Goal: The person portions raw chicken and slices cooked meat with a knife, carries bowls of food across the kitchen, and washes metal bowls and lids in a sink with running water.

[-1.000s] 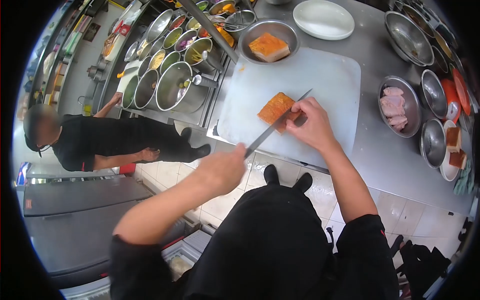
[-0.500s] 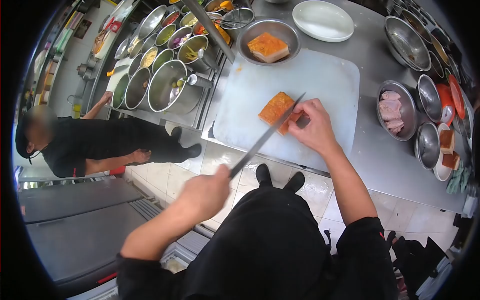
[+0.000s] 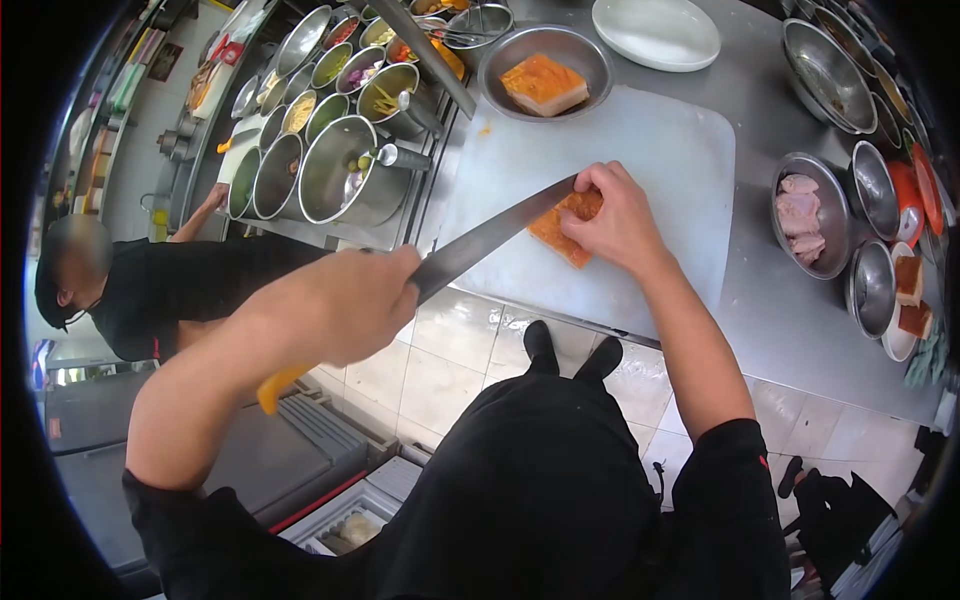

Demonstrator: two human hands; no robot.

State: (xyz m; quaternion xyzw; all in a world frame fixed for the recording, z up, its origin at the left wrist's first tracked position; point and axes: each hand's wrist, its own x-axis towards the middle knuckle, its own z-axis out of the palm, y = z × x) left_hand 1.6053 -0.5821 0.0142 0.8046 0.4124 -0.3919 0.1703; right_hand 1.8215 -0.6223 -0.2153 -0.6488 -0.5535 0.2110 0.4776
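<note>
At the far left, a co-worker in black stands beside a row of metal pots of chopped ingredients. The left hand is closed round a knife, whose blade slants up and rightward over the cutting board. Its tip is at the fingers of the right hand, which grips the browned slab near the board's middle, thumb on top.

The slab lies with its browned face up; the hand partly covers it, so whether it is cut through cannot be told. At the board's far edge, a steel bowl holds a thicker block, seemingly whole. A white plate sits at the tabletop's far edge. Farther right, an oval bowl contains raw meat; near the right edge, two browned pieces, seemingly already portioned, sit on a white dish.
</note>
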